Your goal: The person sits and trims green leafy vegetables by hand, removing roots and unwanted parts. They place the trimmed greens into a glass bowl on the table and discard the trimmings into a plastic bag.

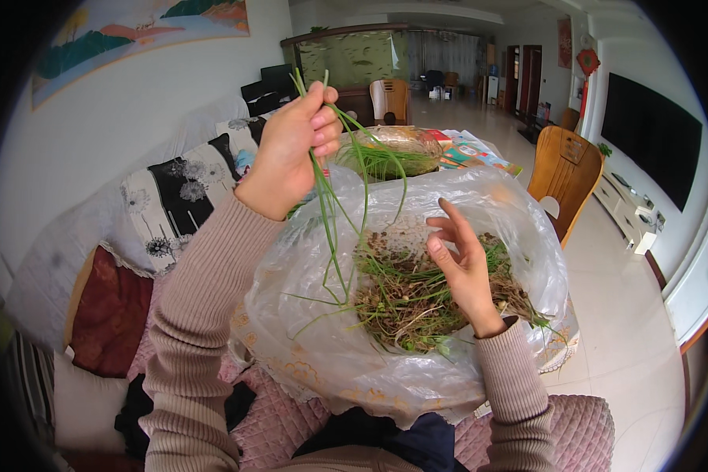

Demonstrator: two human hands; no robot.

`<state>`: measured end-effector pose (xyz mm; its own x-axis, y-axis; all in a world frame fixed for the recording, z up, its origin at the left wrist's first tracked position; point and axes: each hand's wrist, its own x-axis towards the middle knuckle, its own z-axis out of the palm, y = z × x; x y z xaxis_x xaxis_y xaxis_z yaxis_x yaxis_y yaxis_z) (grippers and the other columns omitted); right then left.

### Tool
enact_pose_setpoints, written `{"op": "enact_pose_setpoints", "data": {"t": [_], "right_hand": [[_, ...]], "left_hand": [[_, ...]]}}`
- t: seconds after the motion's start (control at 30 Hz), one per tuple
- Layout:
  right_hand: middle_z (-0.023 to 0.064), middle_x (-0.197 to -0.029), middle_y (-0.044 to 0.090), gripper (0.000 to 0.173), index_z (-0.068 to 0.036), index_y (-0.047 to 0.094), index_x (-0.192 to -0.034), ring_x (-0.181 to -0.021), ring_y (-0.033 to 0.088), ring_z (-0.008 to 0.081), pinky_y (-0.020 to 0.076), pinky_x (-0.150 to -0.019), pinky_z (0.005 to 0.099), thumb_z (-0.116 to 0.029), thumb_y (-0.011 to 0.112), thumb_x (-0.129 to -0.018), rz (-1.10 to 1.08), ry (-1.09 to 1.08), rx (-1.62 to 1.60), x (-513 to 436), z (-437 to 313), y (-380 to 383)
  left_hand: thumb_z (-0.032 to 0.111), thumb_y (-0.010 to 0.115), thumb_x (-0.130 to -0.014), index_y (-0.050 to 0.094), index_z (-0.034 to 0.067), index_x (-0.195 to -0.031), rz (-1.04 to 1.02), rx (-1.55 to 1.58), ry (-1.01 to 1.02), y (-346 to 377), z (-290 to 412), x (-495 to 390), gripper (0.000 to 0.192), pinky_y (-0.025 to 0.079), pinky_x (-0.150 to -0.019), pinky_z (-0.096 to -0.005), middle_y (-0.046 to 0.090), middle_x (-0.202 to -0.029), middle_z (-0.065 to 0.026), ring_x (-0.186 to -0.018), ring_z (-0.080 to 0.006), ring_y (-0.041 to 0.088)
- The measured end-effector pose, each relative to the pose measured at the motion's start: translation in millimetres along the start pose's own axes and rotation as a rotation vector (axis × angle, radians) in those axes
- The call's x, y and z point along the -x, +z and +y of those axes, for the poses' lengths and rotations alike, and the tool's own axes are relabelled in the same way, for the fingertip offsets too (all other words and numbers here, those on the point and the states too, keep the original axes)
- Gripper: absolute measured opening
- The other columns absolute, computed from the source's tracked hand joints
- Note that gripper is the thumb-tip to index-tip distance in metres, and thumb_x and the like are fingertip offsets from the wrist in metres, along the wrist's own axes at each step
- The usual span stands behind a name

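Observation:
Raised above the left side of a clear plastic bag, my left hand [298,144] is closed on a few long green stalks [330,218], which hang down toward the bag. My right hand [463,265] is over the bag with its fingers apart and holds nothing. Below it, a heap of thin green plants with brown roots and dry leaves [413,301] lies on the spread plastic bag [312,330]. Behind the bag, a bunch of green stalks [383,162] lies beside a clear plastic package [401,141] on the table.
Printed papers [472,153] lie at the table's far right. A wooden chair [566,171] stands to the right, another chair [389,100] behind the table. A covered sofa [183,183] with cushions runs along the left. A fish tank [354,56] is at the back.

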<state>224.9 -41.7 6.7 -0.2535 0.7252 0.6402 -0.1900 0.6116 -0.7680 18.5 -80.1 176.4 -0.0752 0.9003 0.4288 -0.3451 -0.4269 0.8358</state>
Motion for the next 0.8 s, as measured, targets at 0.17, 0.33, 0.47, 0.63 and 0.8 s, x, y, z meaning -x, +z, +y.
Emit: {"op": "enact_pose_setpoints", "data": {"t": [0.17, 0.33, 0.47, 0.63, 0.8], "right_hand": [[0.0104, -0.121, 0.057, 0.063, -0.004, 0.032, -0.141, -0.109, 0.051, 0.0170, 0.0359, -0.099, 0.0319, -0.020, 0.063, -0.089, -0.086, -0.132, -0.081, -0.1, -10.7, -4.5], [-0.0019, -0.066, 0.047, 0.030, 0.000, 0.059, -0.102, -0.064, 0.043, 0.0065, 0.0374, -0.065, 0.0209, -0.025, 0.042, -0.100, -0.073, -0.055, -0.129, 3.9, -11.6, -1.6], [-0.0008, -0.065, 0.049, 0.030, -0.002, 0.056, -0.088, -0.063, 0.044, 0.0082, 0.0387, -0.066, 0.0229, -0.024, 0.041, -0.100, -0.117, -0.038, -0.092, 1.4, -5.0, -5.2], [0.0012, -0.066, 0.053, 0.032, -0.002, 0.055, -0.084, -0.065, 0.049, 0.0099, 0.0405, -0.070, 0.0256, -0.026, 0.041, -0.101, -0.180, 0.050, -0.053, 0.6, 9.9, -4.1], [0.0018, -0.062, 0.056, 0.028, 0.000, 0.059, -0.085, -0.059, 0.050, 0.0095, 0.0408, -0.061, 0.0243, -0.019, 0.044, -0.099, -0.082, 0.202, 0.104, -0.6, 21.8, -10.1]], "left_hand": [[0.029, 0.045, -0.099, 0.048, 0.007, -0.088, -0.049, -0.113, -0.067, 29.1, -37.4, 18.4, 0.024, 0.024, -0.046, -0.0192, 0.030, -0.060, 0.0083, -0.051, -0.0034, 0.026], [0.030, 0.046, -0.099, 0.050, 0.008, -0.089, -0.046, -0.157, -0.168, 33.1, -55.0, 18.5, 0.025, 0.023, -0.047, -0.0192, 0.032, -0.060, 0.0083, -0.052, -0.0035, 0.027], [0.030, 0.044, -0.099, 0.049, 0.008, -0.088, 0.044, -0.150, -0.071, 18.3, -45.2, 8.6, 0.025, 0.023, -0.046, -0.0193, 0.031, -0.060, 0.0082, -0.051, -0.0035, 0.026], [0.027, 0.041, -0.100, 0.047, 0.008, -0.089, 0.110, -0.119, 0.096, -18.7, -2.7, -13.8, 0.023, 0.023, -0.044, -0.0190, 0.029, -0.062, 0.0071, -0.051, -0.0036, 0.025], [0.024, 0.039, -0.101, 0.045, 0.008, -0.091, 0.167, -0.080, 0.171, -55.6, 40.2, -26.3, 0.021, 0.023, -0.044, -0.0196, 0.028, -0.061, 0.0060, -0.051, -0.0048, 0.025]]}}
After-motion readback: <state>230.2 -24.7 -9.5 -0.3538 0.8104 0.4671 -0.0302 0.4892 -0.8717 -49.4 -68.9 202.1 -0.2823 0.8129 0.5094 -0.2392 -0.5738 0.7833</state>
